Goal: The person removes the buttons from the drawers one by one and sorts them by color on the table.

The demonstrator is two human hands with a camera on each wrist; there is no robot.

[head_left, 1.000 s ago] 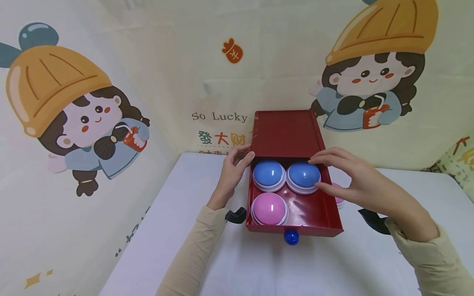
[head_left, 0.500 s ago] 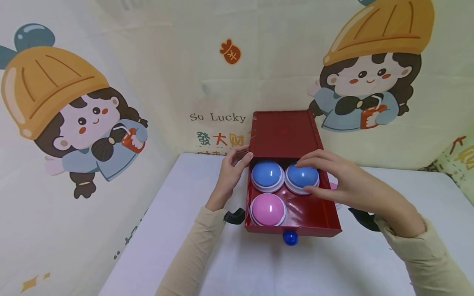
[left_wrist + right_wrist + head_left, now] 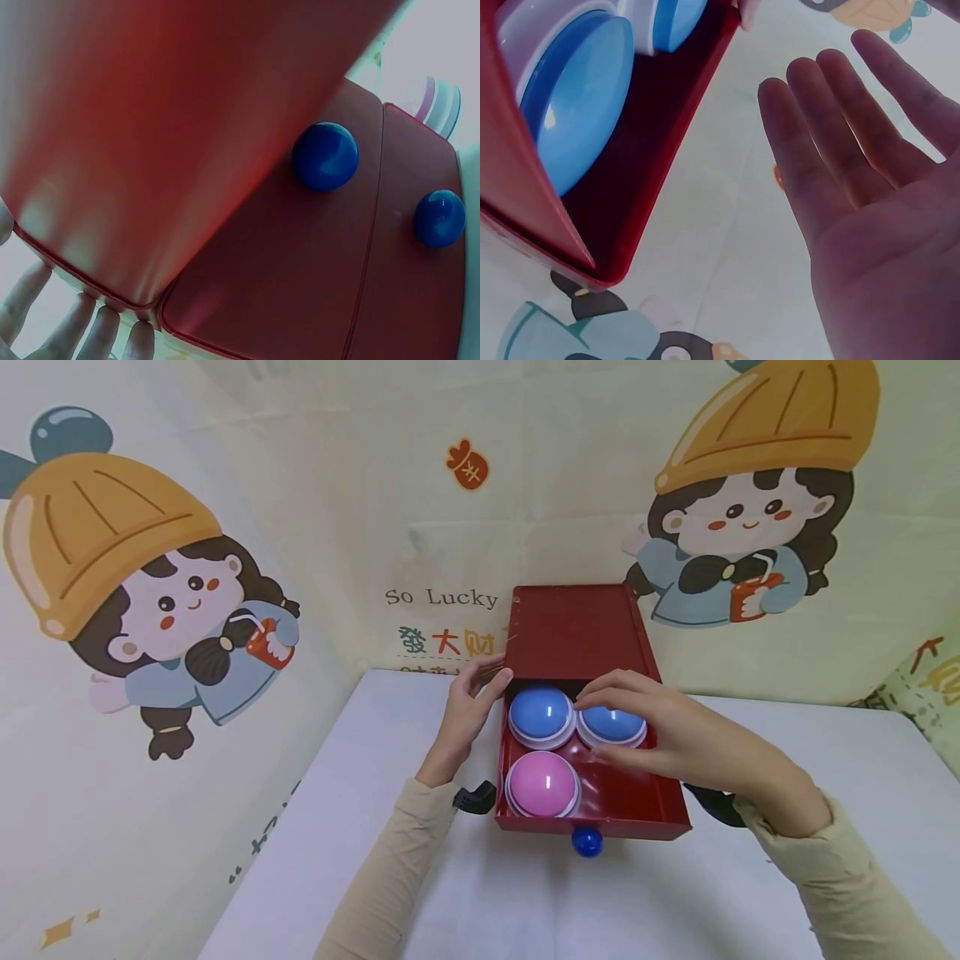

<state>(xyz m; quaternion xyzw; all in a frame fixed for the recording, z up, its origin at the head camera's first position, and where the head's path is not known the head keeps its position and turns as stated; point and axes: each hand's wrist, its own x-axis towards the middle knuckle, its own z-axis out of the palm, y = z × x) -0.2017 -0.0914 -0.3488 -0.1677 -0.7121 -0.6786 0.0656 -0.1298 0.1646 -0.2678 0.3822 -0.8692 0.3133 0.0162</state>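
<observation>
A red drawer [image 3: 633, 797] stands pulled out of a red cabinet [image 3: 577, 631]. In it sit a left blue dome button [image 3: 540, 711], a right blue dome button [image 3: 611, 724] and a pink dome button [image 3: 543, 783], all on white bases. My left hand [image 3: 468, 706] rests against the cabinet's left side; the left wrist view shows its fingers [image 3: 101, 330] along a red edge. Above the right blue button hovers my right hand [image 3: 667, 731], fingers spread and holding nothing. It partly hides that button and the drawer's right side. The right wrist view shows its straight fingers [image 3: 840, 127].
A blue knob [image 3: 587, 842] is on the drawer's front. Two more blue knobs, a larger one [image 3: 325, 156] and a smaller one [image 3: 439, 218], show on red fronts in the left wrist view. A white tabletop [image 3: 420, 727] meets a printed cloth backdrop [image 3: 375, 510].
My right hand has moved left, from the right blue button's right edge to over it. A pink object beside the drawer is now hidden behind that hand. The left hand stays put.
</observation>
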